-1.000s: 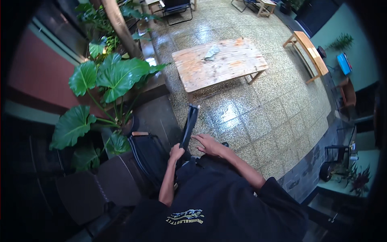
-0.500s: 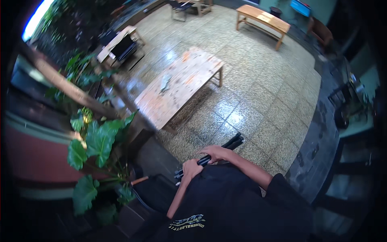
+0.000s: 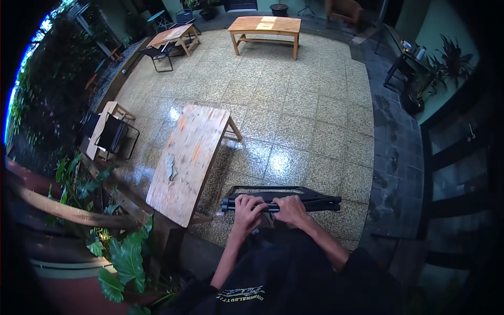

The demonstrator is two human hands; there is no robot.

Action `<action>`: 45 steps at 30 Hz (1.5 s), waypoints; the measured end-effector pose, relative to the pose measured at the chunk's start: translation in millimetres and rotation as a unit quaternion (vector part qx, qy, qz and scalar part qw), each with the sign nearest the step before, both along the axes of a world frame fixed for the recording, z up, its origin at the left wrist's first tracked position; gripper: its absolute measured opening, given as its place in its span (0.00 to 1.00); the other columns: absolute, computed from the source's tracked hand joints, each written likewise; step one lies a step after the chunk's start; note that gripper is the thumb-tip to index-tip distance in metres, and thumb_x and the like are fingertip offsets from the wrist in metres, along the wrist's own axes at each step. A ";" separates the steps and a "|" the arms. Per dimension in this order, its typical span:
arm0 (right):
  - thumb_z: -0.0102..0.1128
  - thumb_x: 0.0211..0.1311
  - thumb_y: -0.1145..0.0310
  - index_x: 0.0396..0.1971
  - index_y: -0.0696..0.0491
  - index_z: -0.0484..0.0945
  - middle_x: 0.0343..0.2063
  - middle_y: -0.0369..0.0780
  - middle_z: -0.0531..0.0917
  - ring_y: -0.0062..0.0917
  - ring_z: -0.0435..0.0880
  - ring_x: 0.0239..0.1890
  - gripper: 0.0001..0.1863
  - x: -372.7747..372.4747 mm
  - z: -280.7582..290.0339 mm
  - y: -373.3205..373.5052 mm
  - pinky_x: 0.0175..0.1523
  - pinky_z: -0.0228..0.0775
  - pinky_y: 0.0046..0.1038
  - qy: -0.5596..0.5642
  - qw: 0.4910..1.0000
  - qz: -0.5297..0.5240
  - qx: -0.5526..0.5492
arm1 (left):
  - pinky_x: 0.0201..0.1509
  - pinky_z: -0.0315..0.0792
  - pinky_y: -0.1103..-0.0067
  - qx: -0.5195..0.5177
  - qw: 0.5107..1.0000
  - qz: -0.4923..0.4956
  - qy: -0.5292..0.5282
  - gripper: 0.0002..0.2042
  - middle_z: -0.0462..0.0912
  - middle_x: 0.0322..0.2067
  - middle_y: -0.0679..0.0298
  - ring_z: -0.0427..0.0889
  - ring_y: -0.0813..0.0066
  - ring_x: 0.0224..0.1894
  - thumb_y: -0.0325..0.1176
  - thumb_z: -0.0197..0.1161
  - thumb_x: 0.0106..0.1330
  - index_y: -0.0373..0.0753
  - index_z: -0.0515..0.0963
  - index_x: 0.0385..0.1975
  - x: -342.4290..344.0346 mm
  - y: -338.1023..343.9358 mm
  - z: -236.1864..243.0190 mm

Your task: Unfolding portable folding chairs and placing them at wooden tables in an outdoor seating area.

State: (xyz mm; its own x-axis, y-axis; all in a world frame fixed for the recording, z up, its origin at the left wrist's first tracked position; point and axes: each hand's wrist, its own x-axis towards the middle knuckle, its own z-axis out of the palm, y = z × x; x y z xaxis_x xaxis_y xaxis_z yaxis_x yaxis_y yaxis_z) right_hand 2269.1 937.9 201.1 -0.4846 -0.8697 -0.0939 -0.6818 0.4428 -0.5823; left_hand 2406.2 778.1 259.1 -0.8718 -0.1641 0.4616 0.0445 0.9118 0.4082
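A folded black chair (image 3: pixel 323 203), with a tubular frame and dark material, is held crosswise in front of my body. My left hand (image 3: pixel 247 212) wraps round its tube close to the left end. Nearer the middle, my right hand (image 3: pixel 290 210) grips the same tube. A flat, angular part of the frame shows beyond my knuckles. My black shirt and my hands hide the chair's lower side.
Ahead to the left stands a wooden table (image 3: pixel 191 149) with a pale cloth (image 3: pixel 170 167) on it. Black chairs (image 3: pixel 111 135) and small tables stand farther left. A wooden bench-like table (image 3: pixel 265 25) is at the back. Leafy plants (image 3: pixel 128 260) grow at the lower left.
The chair has swung from a slant to nearly level, and its flat frame now shows. Both hands remain on it. My view has turned toward the right and tilted up.
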 end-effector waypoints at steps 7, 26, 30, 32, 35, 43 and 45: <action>0.74 0.61 0.43 0.33 0.50 0.89 0.27 0.48 0.90 0.49 0.91 0.35 0.22 -133.4 105.5 -42.1 0.45 0.82 0.47 0.001 0.996 -0.087 -0.014 | 0.57 0.71 0.61 -0.048 0.988 -0.097 0.106 0.13 0.88 0.41 0.71 0.82 0.66 0.45 0.26 0.70 0.55 0.45 0.86 0.41 -132.3 -81.9 -5.1; 0.82 0.58 0.44 0.34 0.54 0.94 0.27 0.45 0.92 0.36 0.93 0.31 0.24 -439.5 124.5 -83.7 0.41 0.83 0.34 -0.002 0.886 -0.419 -0.199 | 0.75 0.62 0.53 -0.039 0.928 -0.368 -0.036 0.24 0.83 0.54 0.63 0.80 0.61 0.60 0.28 0.68 0.59 0.46 0.84 0.59 -478.4 -132.5 76.1; 0.83 0.56 0.45 0.36 0.53 0.95 0.29 0.44 0.93 0.34 0.94 0.32 0.24 -509.0 114.8 -78.0 0.44 0.84 0.31 -0.028 0.870 -0.454 -0.190 | 0.80 0.57 0.49 -0.082 0.872 -0.471 -0.102 0.26 0.79 0.60 0.57 0.76 0.55 0.66 0.31 0.67 0.61 0.45 0.82 0.63 -558.4 -106.9 43.1; 0.84 0.57 0.49 0.35 0.56 0.94 0.31 0.44 0.94 0.29 0.94 0.32 0.22 -542.9 114.1 -67.4 0.42 0.83 0.29 -0.043 0.861 -0.471 -0.187 | 0.81 0.55 0.47 -0.096 0.848 -0.507 -0.124 0.26 0.78 0.63 0.55 0.75 0.52 0.68 0.32 0.67 0.62 0.44 0.81 0.64 -592.6 -102.2 28.2; 0.85 0.57 0.51 0.36 0.55 0.94 0.30 0.44 0.93 0.27 0.93 0.30 0.21 -600.2 102.8 -55.8 0.40 0.82 0.28 -0.035 0.853 -0.485 -0.188 | 0.81 0.56 0.46 -0.043 0.821 -0.528 -0.212 0.27 0.72 0.69 0.51 0.69 0.46 0.73 0.32 0.66 0.64 0.43 0.79 0.67 -664.3 -97.8 20.0; 0.85 0.56 0.59 0.38 0.51 0.88 0.19 0.41 0.87 0.28 0.86 0.22 0.17 -754.9 88.6 -37.6 0.31 0.74 0.30 -0.043 0.805 -0.519 -0.284 | 0.82 0.56 0.53 0.090 0.963 -0.247 -0.057 0.33 0.64 0.74 0.45 0.62 0.43 0.77 0.28 0.66 0.65 0.40 0.70 0.74 -816.3 -94.6 29.3; 0.85 0.56 0.62 0.38 0.51 0.85 0.17 0.41 0.84 0.27 0.83 0.20 0.16 -793.6 86.6 -35.3 0.28 0.71 0.31 -0.061 0.799 -0.528 -0.282 | 0.82 0.56 0.54 0.208 0.951 -0.216 -0.078 0.34 0.64 0.74 0.44 0.62 0.42 0.77 0.27 0.66 0.65 0.39 0.69 0.74 -853.6 -98.4 -3.0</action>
State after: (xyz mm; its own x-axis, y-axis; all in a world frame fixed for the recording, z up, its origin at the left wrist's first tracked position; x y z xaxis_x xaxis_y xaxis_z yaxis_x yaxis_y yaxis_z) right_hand 1475.5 902.6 287.6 -0.9930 0.0967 0.0672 -0.0259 0.3771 -0.9258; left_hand 1552.6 679.7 256.2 -0.9520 0.0850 0.2939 0.2870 0.5808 0.7617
